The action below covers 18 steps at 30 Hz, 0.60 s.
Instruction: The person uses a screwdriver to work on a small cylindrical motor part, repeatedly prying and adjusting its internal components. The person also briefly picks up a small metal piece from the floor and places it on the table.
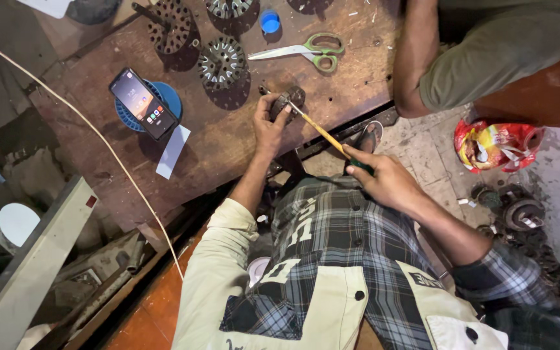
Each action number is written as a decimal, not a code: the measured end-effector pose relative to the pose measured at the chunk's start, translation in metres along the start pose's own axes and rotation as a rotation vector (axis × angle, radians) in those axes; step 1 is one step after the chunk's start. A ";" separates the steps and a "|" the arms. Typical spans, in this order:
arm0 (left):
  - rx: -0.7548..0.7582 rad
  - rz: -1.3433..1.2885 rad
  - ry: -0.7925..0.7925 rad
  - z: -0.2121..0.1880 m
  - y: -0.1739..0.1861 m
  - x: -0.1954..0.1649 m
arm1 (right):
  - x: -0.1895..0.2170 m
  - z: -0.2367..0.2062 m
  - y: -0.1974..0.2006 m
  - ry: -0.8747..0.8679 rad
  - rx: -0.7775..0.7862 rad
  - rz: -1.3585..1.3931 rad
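**Two hands at a worn wooden bench, one small metal part between them**

Head view: one small round metal part [288,101] sits at the near edge of the wooden bench [241,139], just above the middle of the picture. The left hand [268,126] reaches up from six o'clock, forearm straight, wrist slightly bent; its fingers are closed around the part, with the thumb on the right side of it. The right hand [387,183] lies toward four o'clock of the part, its forearm coming in from the lower right. Its fingers are wrapped tightly around the green handle of one screwdriver [324,133], whose yellowish shaft slants up toward ten o'clock, the tip touching the part.

On the bench, three toothed metal discs are in view: one [221,62] at eleven o'clock of the part, one [171,24] farther left, and one [229,6] cut off by the top edge. One pair of green-handled scissors [306,50] lies at twelve o'clock. One phone [143,104] rests on a blue round holder at nine o'clock. One blue cap [269,21] stands near the top. Another person's bare arm [416,58] rests at two o'clock. One red bag [495,144] lies on the floor at three o'clock.
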<state>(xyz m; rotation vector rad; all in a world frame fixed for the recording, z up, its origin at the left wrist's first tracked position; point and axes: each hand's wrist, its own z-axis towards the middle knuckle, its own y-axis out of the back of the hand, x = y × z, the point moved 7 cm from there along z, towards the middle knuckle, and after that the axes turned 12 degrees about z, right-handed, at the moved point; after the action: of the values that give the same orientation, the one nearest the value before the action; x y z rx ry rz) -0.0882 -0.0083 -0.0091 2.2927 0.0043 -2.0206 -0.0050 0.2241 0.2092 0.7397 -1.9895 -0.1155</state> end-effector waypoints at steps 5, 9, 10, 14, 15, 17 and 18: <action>0.003 0.013 -0.053 -0.001 0.002 -0.003 | 0.016 0.001 0.012 -0.298 0.148 -0.283; -0.009 0.082 -0.070 -0.002 0.005 0.005 | 0.014 0.015 0.025 -0.016 0.104 -0.111; -0.017 0.088 -0.074 0.000 0.005 0.007 | 0.013 0.018 0.026 0.124 0.081 -0.062; -0.088 0.177 -0.178 0.003 0.008 0.008 | -0.031 0.007 0.019 0.193 0.072 0.057; -0.074 0.197 -0.123 0.003 0.008 0.012 | -0.042 0.003 0.017 0.181 0.045 0.063; -0.030 0.062 -0.176 0.004 0.002 0.008 | -0.059 -0.004 0.017 0.171 0.062 0.127; -0.036 0.087 -0.142 0.005 0.002 0.009 | -0.067 -0.005 0.016 0.133 0.048 0.120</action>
<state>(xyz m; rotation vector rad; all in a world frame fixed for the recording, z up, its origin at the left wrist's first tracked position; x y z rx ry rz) -0.0915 -0.0108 -0.0187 2.0853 -0.0668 -2.1164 0.0146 0.2746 0.1662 0.6406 -1.9092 0.0517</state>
